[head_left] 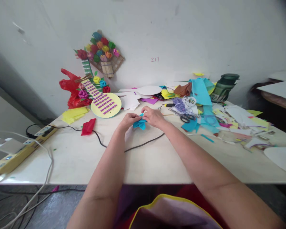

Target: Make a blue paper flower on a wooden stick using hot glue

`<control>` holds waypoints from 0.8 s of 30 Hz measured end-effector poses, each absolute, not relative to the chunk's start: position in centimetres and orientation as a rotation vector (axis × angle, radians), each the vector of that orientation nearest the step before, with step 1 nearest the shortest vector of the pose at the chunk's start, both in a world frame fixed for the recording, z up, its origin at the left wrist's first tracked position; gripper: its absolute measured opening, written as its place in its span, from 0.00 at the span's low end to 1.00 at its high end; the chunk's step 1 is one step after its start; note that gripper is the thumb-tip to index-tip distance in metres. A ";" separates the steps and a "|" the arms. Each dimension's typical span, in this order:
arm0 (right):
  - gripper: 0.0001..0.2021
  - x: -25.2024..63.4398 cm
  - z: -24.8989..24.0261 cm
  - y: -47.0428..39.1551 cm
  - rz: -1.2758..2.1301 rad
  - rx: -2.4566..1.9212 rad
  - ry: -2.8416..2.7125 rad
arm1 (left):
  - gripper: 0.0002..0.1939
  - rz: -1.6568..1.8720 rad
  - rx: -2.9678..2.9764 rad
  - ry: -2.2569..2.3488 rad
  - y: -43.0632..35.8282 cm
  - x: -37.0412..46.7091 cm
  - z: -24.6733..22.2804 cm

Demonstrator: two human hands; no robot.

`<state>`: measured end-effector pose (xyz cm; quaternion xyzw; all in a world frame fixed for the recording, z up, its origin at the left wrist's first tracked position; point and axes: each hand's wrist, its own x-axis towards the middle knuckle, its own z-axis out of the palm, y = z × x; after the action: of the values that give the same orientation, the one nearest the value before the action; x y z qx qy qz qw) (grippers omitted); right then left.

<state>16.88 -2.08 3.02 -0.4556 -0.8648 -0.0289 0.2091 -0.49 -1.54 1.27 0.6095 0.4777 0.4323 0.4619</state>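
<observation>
Both hands meet over the middle of the table around a blue paper flower. My left hand pinches its left edge between thumb and fingers. On the other side, my right hand grips the top of the flower, its fingers bent close to the left fingertips. The blue petals hang below the fingers, and the part inside the grip is hidden. A black cable runs over the table beneath the wrists.
Left are a red paper piece, yellow sheets, a guitar-shaped craft and a power strip. Right lie scissors, string and paper scraps, with a green bottle behind. A flower craft leans on the wall.
</observation>
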 end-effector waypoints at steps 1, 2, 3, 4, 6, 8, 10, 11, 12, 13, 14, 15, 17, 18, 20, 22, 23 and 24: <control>0.12 16.9 3.0 -2.1 -0.092 -1.269 -2.408 | 0.17 1.063 1.510 1.172 -1.6 -0.5 1.3; 0.13 16.8 3.1 -2.2 -0.100 -1.268 -2.412 | 0.17 1.067 1.518 1.169 -1.6 -0.5 1.3; 0.13 16.8 3.1 -2.2 -0.105 -1.267 -2.414 | 0.17 1.072 1.524 1.170 -1.6 -0.5 1.3; 0.13 16.8 3.1 -2.2 -0.106 -1.266 -2.411 | 0.18 1.079 1.529 1.171 -1.6 -0.5 1.3; 0.13 16.8 3.2 -2.2 -0.098 -1.262 -2.401 | 0.18 1.096 1.540 1.174 -1.6 -0.5 1.3; 0.13 16.9 3.2 -2.2 -0.080 -1.257 -2.387 | 0.18 1.116 1.554 1.169 -1.6 -0.5 1.2; 0.12 17.2 3.3 -2.0 -0.053 -1.254 -2.371 | 0.19 1.129 1.571 1.170 -1.5 -0.5 1.1; 0.12 17.3 3.2 -1.9 -0.038 -1.257 -2.361 | 0.19 1.132 1.578 1.177 -1.4 -0.5 1.1; 0.12 17.5 3.2 -1.8 -0.024 -1.263 -2.350 | 0.19 1.135 1.586 1.186 -1.4 -0.5 1.1; 0.13 17.6 3.2 -1.7 -0.013 -1.272 -2.342 | 0.19 1.137 1.595 1.194 -1.4 -0.5 1.0; 0.13 17.8 3.2 -1.6 -0.008 -1.285 -2.336 | 0.19 1.138 1.605 1.197 -1.3 -0.6 1.0; 0.13 17.9 3.2 -1.5 -0.006 -1.295 -2.337 | 0.19 1.140 1.616 1.197 -1.3 -0.6 0.9; 0.13 18.2 3.2 -1.5 -0.013 -1.318 -2.358 | 0.20 1.141 1.644 1.188 -1.2 -0.6 0.9; 0.13 18.2 3.3 -1.5 -0.020 -1.327 -2.378 | 0.20 1.138 1.659 1.186 -1.2 -0.6 0.8; 0.14 18.3 3.5 -1.6 -0.038 -1.347 -2.436 | 0.19 1.123 1.687 1.190 -1.1 -0.6 0.8; 0.15 18.4 3.8 -1.8 -0.060 -1.378 -2.504 | 0.19 1.101 1.713 1.200 -1.1 -0.7 0.8; 0.16 18.3 3.9 -1.9 -0.073 -1.393 -2.534 | 0.19 1.092 1.723 1.205 -1.1 -0.7 0.8; 0.16 18.3 4.0 -1.9 -0.087 -1.406 -2.555 | 0.18 1.085 1.732 1.210 -1.1 -0.7 0.8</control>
<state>18.31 -1.92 3.98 -0.4789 -0.8702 -0.0295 0.1117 -0.67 -1.12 0.82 0.6762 0.4725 0.4237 0.3741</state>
